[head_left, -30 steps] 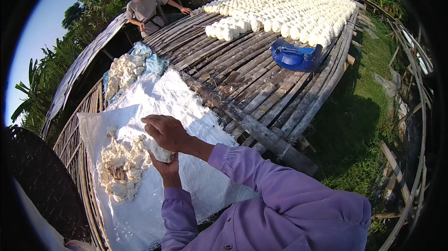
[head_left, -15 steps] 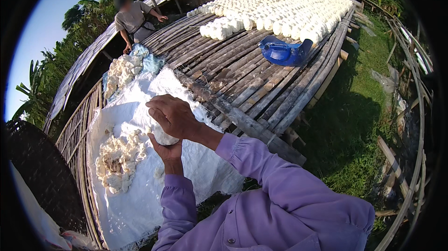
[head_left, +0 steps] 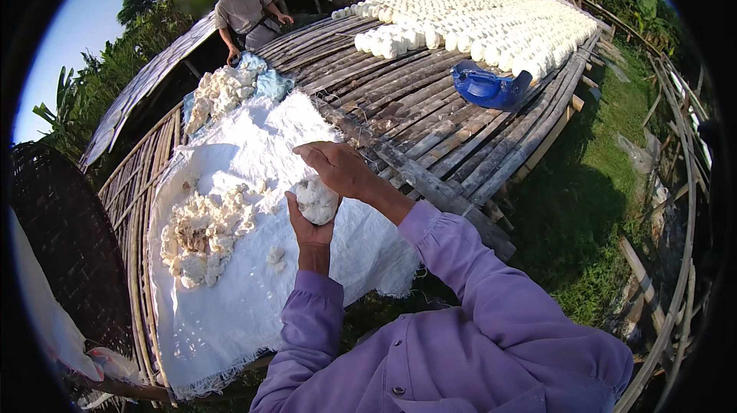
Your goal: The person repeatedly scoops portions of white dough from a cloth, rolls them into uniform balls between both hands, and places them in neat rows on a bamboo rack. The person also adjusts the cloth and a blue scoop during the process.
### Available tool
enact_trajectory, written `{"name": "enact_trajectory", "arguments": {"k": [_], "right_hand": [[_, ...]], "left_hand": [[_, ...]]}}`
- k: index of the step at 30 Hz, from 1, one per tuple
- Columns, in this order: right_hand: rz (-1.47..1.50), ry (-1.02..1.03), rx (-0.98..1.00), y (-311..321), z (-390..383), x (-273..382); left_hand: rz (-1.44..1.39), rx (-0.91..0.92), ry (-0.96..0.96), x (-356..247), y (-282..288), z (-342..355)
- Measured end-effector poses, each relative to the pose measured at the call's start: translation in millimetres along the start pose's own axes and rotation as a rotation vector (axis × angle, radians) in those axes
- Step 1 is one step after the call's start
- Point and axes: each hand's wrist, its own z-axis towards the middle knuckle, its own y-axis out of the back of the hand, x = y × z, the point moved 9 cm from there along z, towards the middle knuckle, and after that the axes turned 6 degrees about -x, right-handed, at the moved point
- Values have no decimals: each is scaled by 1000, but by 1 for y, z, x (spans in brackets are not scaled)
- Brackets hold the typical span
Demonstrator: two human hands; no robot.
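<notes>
A rounded white ball of soft, lumpy stuff rests in my left hand, whose fingers curve round it from below. Just above the ball, my right hand is held with its fingers stretched out and the palm turned towards it. Whether the palm touches the ball I cannot tell. Both hands are over a white woven sheet. To their left on the sheet lies a heap of crumbly cream-white lumps, with a small loose piece nearer me.
Rows of white balls cover the far part of a bamboo platform. A blue plastic piece lies on its poles. Beyond the sheet, another lump pile sits near a standing person. A dark woven tray leans at left.
My right hand has lifted and tilted off the ball, exposing its top. The view has shifted slightly, while the ball stays in my left hand.
</notes>
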Motion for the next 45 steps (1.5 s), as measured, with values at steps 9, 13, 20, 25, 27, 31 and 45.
{"name": "enact_trajectory", "arguments": {"k": [9, 13, 20, 25, 27, 31, 45], "right_hand": [[121, -55, -439, 90, 6, 19], [-301, 490, -154, 89, -33, 58], [-346, 462, -627, 250, -52, 42], [-138, 254, -642, 379, -84, -20], [-446, 439, -533, 383, -105, -1], [-157, 153, -318, 432, -103, -23], [-200, 217, -241, 470, -69, -73]], "left_hand": [[-27, 329, -61, -1, -99, -21], [-65, 25, -28, 46, -86, -5], [166, 243, -49, 178, -180, -24], [8, 471, 151, 286, -239, -46], [-322, 315, 334, 328, -239, -31], [-70, 108, 169, 385, -225, -22], [25, 172, 43, 417, -257, 16]]}}
